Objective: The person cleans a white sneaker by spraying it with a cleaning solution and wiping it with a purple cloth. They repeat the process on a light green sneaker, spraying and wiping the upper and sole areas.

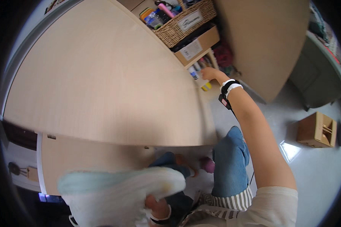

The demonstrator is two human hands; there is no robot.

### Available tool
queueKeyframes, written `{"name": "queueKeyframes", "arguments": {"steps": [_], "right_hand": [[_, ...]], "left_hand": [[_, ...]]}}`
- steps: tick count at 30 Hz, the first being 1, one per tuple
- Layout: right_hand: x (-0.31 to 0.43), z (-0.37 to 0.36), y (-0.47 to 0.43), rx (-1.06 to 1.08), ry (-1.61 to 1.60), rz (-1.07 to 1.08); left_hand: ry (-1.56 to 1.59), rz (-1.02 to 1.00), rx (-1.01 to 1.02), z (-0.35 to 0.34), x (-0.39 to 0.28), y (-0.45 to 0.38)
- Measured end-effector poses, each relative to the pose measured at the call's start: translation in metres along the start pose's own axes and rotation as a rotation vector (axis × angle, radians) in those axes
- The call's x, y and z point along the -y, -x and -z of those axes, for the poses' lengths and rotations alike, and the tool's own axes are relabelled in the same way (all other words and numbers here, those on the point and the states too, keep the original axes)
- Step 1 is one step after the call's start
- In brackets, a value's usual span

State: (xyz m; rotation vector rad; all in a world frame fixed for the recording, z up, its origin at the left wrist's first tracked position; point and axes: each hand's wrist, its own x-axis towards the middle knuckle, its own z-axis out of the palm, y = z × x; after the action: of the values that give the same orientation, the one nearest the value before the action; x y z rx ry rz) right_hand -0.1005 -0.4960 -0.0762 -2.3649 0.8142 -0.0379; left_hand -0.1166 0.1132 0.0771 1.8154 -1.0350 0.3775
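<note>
Near the bottom, my left hand [158, 206] grips a white and pale teal article [116, 187], blurred and close to the camera. It has a brownish mark near one end; whether it is a shoe or folded cloth I cannot tell. My right hand [209, 73] reaches into the low part of an open cabinet, beside a white bottle [193, 72] with a blue label. A white and yellow container [206, 86] is just below that hand. Its fingertips are too blurred to show whether they hold anything.
A large wooden cabinet door [110, 76] spans the left; another door panel [264, 42] stands right. A wicker basket [184, 24] of assorted items sits above a cardboard box [197, 45]. On the floor are a small cardboard carton [316, 130] and a grey-green bin [319, 71].
</note>
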Motion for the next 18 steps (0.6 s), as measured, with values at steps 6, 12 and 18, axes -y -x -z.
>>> {"name": "queueKeyframes", "arguments": {"steps": [6,12,18], "right_hand": [[0.041,-0.077,-0.087,-0.288,-0.224,-0.069],[0.031,-0.093,-0.111,-0.556,-0.084,0.003],[-0.012,-0.066,-0.027,-0.537,-0.521,0.141]], "left_hand": [[-0.136,0.005,0.048,0.0,-0.011,-0.041],[-0.136,0.043,0.083,-0.017,-0.015,-0.054],[-0.08,0.03,0.103,-0.016,-0.018,-0.034]]}}
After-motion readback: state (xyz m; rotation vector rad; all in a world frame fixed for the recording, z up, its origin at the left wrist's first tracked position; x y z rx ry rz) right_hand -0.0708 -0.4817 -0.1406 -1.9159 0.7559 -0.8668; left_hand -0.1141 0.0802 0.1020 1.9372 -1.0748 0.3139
